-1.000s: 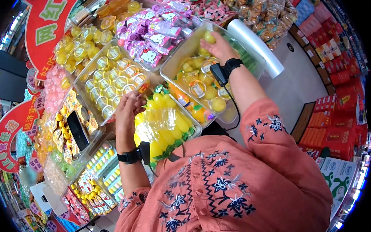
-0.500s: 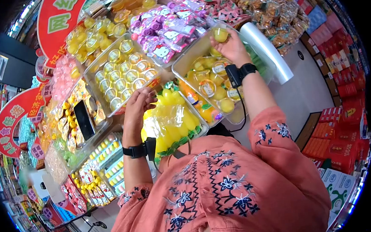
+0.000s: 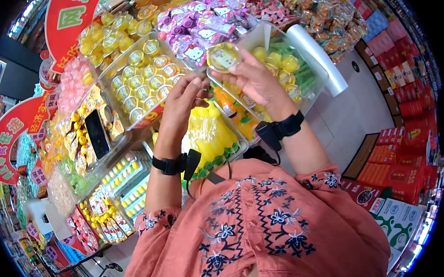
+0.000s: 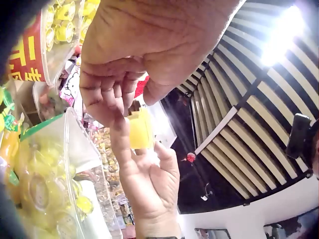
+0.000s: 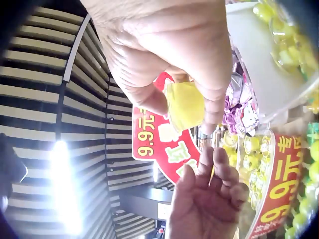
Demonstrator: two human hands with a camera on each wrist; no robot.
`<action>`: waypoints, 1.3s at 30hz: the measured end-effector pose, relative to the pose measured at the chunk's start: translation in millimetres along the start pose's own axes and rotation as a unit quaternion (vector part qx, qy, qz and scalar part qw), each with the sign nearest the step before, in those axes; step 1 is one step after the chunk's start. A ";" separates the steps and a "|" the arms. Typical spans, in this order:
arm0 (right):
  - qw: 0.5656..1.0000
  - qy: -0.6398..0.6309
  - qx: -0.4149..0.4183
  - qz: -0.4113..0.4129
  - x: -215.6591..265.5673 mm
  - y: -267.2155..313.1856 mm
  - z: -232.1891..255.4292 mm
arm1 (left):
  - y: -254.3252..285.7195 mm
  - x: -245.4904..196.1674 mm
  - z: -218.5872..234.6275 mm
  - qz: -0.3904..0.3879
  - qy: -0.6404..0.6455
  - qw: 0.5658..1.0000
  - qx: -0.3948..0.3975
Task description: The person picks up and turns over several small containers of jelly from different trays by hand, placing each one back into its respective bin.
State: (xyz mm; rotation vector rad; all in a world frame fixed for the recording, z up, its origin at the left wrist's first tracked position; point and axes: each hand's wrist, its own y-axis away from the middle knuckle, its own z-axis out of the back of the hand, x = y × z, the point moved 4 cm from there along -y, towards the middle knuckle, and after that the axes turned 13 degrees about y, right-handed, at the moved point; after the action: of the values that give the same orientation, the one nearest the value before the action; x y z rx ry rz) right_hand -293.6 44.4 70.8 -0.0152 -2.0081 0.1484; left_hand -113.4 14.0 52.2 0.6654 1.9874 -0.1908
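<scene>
A round yellow jelly cup [image 3: 223, 57] with a clear lid is pinched between thumb and fingers of my right hand [image 3: 262, 83], above the near side of a clear bin [image 3: 312, 91]. The same yellow cup [image 5: 185, 106] fills the right hand's grip in the right wrist view. My left hand [image 3: 183, 98] is beside it on the left, holding nothing, fingers loosely bent and palm towards the cup. In the left wrist view, the left hand's fingertips are close to the cup [image 4: 141, 128]; whether they touch it I cannot tell.
A bin of lidded yellow cups [image 3: 125, 121] stands left, with purple bagged sweets [image 3: 201, 26] behind. Yellow bagged items [image 3: 204, 134] lie near the body. A phone [image 3: 98, 135] rests on sweets at left; a clear plastic roll [image 3: 318, 60] lies at right.
My right hand has come from over the right-hand bin towards the left hand, bringing the yellow cup with its lid facing up. The left hand has moved slightly right and up.
</scene>
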 end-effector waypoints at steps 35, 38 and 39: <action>0.985 0.105 0.029 -0.133 -56.7 -16.5 -10.5 | 3.6 -1.8 55.2 0.001 -0.013 0.999 -0.047; 0.976 0.146 0.035 -0.156 -48.3 -14.7 -18.2 | 3.9 -8.6 46.7 0.025 -0.029 0.999 -0.025; 0.973 0.163 0.038 -0.157 -50.4 -15.2 -17.9 | 2.7 -7.9 46.3 0.036 -0.037 0.999 -0.012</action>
State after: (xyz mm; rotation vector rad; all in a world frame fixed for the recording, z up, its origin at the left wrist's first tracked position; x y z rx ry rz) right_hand -255.1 27.2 34.7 0.3080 -1.6512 0.0164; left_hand -73.6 -5.3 36.4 0.7044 1.8895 -0.1451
